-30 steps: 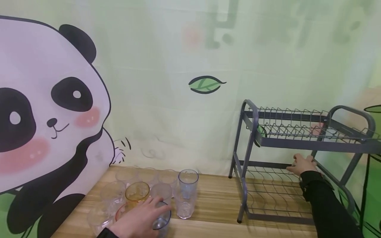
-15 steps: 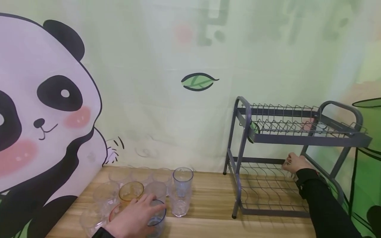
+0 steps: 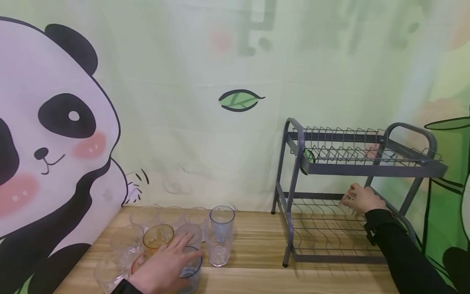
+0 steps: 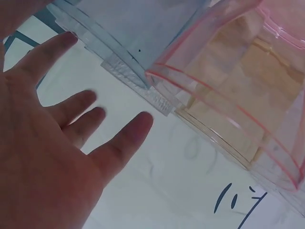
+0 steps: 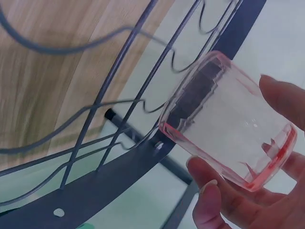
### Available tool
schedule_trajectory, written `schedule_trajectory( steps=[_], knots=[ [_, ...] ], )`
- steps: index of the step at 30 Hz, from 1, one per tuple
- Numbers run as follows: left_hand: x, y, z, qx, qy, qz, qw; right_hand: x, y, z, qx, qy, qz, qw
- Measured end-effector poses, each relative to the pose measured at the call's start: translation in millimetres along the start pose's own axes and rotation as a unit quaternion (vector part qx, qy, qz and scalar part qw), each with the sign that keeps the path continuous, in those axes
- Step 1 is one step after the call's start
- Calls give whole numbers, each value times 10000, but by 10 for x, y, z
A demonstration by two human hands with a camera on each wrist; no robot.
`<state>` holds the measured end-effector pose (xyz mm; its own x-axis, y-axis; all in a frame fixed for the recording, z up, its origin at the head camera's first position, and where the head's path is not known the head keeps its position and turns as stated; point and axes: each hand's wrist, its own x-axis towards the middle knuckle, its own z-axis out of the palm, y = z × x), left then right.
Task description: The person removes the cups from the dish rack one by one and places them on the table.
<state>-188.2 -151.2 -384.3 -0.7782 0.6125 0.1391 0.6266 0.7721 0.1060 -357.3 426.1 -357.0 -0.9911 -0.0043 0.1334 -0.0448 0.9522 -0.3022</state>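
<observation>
My right hand (image 3: pixel 363 199) grips a clear, pink-tinted glass (image 5: pixel 224 124) above the lower wire shelf (image 3: pixel 334 228) of a dark grey dish rack (image 3: pixel 374 170). The glass's thick reddish end lies toward my palm, its other end near the shelf wires; whether it touches them I cannot tell. My left hand (image 3: pixel 163 263) hovers with fingers spread over a cluster of glasses. Nearest to it are a blue-rimmed glass (image 3: pixel 191 281) and a red-rimmed glass (image 4: pixel 228 100). An amber glass (image 3: pixel 158 237) stands behind, partly hidden by the hand.
Several clear glasses (image 3: pixel 126 241) surround the coloured ones on the wooden table (image 3: pixel 253 245). A tall blue-rimmed glass (image 3: pixel 222 228) stands at the cluster's right side. The rack's upper tier (image 3: pixel 345 153) overhangs my right hand. A panda-print cloth (image 3: pixel 176 102) hangs behind.
The view has swung slightly right. My right hand has turned and shifted a little left within the rack, bringing its glass into clearer sight. My left hand stays over the glasses.
</observation>
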Motion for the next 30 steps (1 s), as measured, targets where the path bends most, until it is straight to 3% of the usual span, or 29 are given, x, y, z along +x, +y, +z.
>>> schedule_trajectory(
  steps=[7, 11, 15, 17, 22, 26, 30],
  knots=[
    [45, -20, -34, -339, -44, 77, 9994, -169, -118, 80, 216, 702, -499, 9960],
    [91, -12, -49, -500, -49, -66, 9987, -284, -207, 85, 483, 1154, -482, 9910],
    [132, 21, -34, -791, 180, -89, 9967, -372, -201, 138, 781, 1698, -472, 9813],
    [145, 46, -16, -986, 329, 1, 9946, -361, -125, 240, 1005, 2117, -485, 9709],
    [193, 118, 24, -1473, 514, 8, 9878, -601, -238, 204, 1446, 2370, -668, 9584],
    [266, 205, 7, -1689, 563, -201, 9838, -899, -568, 33, 1176, 2363, -778, 9614],
    [346, 328, -43, -1987, 608, -293, 9777, -1047, -765, 24, 1064, 2424, -790, 9611]
  ],
)
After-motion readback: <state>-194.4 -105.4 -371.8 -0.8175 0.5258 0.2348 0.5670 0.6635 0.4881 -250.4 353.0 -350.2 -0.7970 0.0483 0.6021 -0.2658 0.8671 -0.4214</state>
